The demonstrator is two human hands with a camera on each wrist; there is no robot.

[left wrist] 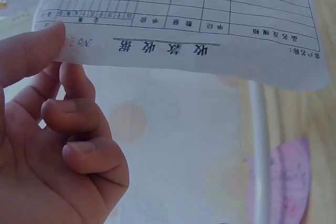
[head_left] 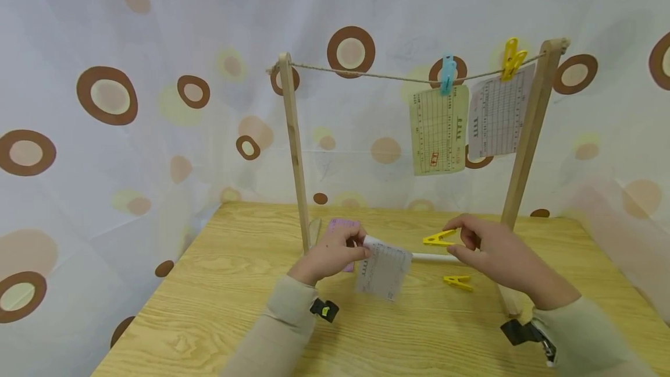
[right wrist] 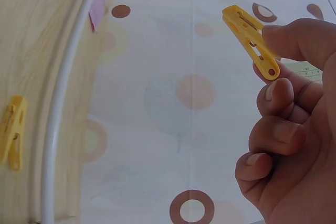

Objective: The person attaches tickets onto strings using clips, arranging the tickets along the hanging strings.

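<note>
Between thumb and fingers my left hand (head_left: 335, 252) pinches a white receipt slip (head_left: 384, 271) by its upper corner, and the sheet hangs over the table. Its printed grid and heading show upside down in the left wrist view, the slip (left wrist: 184, 24) held at its edge. My right hand (head_left: 494, 252) pinches a yellow clothespin (head_left: 438, 238) by its handle ends, level with the slip and to its right. In the right wrist view that clothespin (right wrist: 251, 41) points away from the thumb and forefinger. A second yellow clothespin (head_left: 458, 282) lies on the table below the right hand.
A twine line (head_left: 361, 76) runs between two wooden posts. From it hang a yellow-green slip (head_left: 439, 132) under a blue clothespin (head_left: 447, 74) and a white slip (head_left: 501, 112) under a yellow clothespin. A white rod (head_left: 431, 258) joins the posts low down. A purple slip (head_left: 345, 223) lies behind the left hand.
</note>
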